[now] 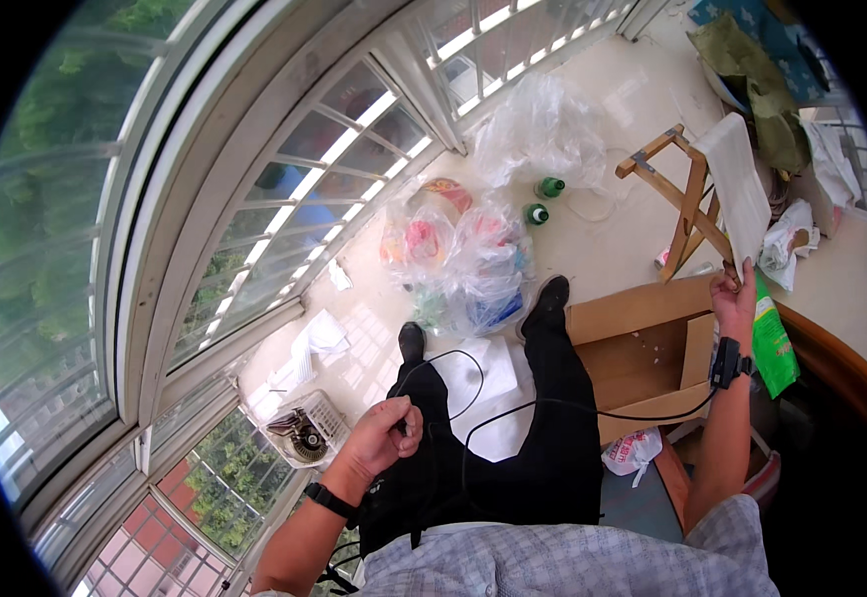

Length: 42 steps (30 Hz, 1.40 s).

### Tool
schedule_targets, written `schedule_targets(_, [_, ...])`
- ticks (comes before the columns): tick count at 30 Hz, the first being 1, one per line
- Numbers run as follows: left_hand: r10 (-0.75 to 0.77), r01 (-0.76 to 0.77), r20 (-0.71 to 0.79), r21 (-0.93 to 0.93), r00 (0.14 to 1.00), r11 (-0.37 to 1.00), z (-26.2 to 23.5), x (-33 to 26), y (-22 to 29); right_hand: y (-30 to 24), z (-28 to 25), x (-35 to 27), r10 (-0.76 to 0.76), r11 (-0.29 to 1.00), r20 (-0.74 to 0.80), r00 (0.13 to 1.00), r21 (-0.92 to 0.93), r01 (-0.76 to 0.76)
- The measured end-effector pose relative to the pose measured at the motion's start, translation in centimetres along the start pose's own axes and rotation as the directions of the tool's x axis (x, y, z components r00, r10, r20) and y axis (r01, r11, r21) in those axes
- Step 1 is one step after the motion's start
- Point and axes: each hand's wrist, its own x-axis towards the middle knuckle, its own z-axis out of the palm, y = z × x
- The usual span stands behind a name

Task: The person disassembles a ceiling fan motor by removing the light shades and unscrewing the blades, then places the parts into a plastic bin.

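On the right, my right hand (735, 300) grips the near end of a folding stool (693, 194) with a wooden crossed frame and a white cloth seat (738, 184). The stool is tilted, its legs pointing left, above the floor beside an open cardboard box (643, 368). My left hand (390, 436) is curled closed over my left thigh. Whatever it may hold is hidden by the fingers. A thin black cable (553, 402) loops up beside that hand and runs across my lap toward the black device on my right wrist.
Clear plastic bags (473, 264) with colourful contents lie ahead on the floor, near two green bottles (536, 214). A white basket (326, 423) stands by the barred windows at left. A green packet (774, 343) lies right of the box. Bags and cloths are heaped at far right.
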Motion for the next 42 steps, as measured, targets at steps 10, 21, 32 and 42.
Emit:
schedule_targets(10, [0.164, -0.186, -0.199, -0.1, 0.966, 0.977, -22.3, -12.9, 6.9, 3.4, -3.4, -31.3, -0.107, 0.961, 0.077, 0.991, 0.262, 0.084])
schedule_targets(21, [0.062, -0.082, -0.204, -0.094, 0.977, 0.992, -31.4, -16.5, 5.7, 4.3, -3.2, -49.6, -0.27, 0.929, 0.097, 0.958, 0.289, 0.233])
schedule_targets(32, [0.163, -0.195, -0.173, -0.19, 0.971, 0.962, -38.7, -19.5, 1.7, 14.2, -4.6, -52.6, -0.176, 0.97, -0.079, 0.981, 0.157, 0.187])
schedule_targets(42, [0.165, -0.246, -0.29, -0.27, 0.943, 0.931, -44.8, -27.7, -6.7, 25.8, -13.7, -54.8, 0.044, 0.999, -0.074, 0.996, 0.023, -0.043])
